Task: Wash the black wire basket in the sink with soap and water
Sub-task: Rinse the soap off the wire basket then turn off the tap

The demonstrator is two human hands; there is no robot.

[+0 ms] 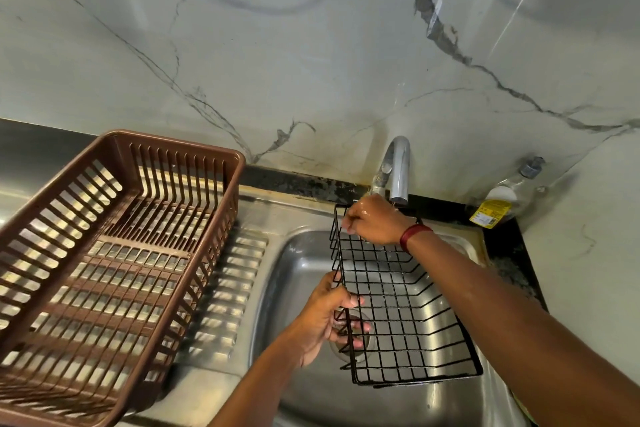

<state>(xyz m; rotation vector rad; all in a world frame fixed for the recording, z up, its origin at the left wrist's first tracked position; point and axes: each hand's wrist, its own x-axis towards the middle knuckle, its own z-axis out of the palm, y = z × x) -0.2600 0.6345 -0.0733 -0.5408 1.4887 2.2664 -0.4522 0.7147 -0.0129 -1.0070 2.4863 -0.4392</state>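
Observation:
The black wire basket [401,308] is held over the steel sink [304,270], tilted with its open side facing me. My left hand [327,317] grips its left rim near the bottom corner. My right hand [372,220] is closed on the basket's top left corner, right under the chrome tap [398,170]. The right hand looks wet; a thin trickle of water shows below it. A red band sits on my right wrist.
A brown plastic dish rack [114,263] stands on the steel drainboard to the left. A clear soap bottle [509,198] with a yellow label lies at the back right corner. The sink drain [356,340] shows behind the basket. Marble wall behind.

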